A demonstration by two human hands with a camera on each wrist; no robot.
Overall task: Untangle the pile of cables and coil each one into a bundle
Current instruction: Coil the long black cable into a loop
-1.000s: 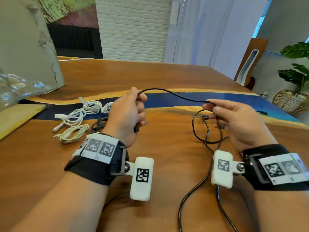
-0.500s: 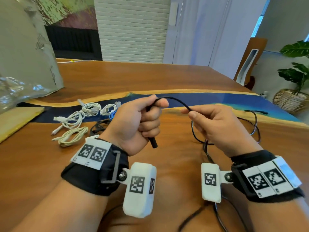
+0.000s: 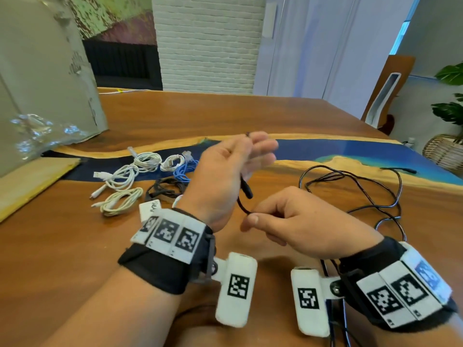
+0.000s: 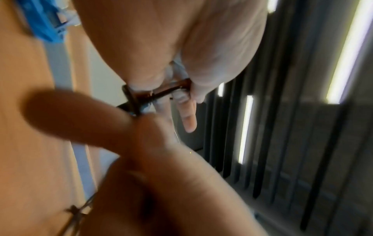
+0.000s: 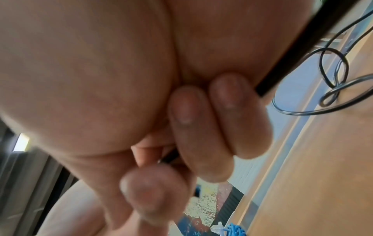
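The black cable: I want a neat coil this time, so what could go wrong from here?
The black cable lies in crossing loops on the table; pulled in, they may tighten into a knot.

The left hand holds the first turn with loosely spread fingers, plug end dangling, so the turn might slip off.

Its far end could drag toward the coiled bundles and disturb them.

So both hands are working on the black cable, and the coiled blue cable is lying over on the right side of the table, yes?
Not quite. The left hand and right hand do hold the black cable, but the head view shows the coiled blue cable on the left side of the table, beside the white bundles.
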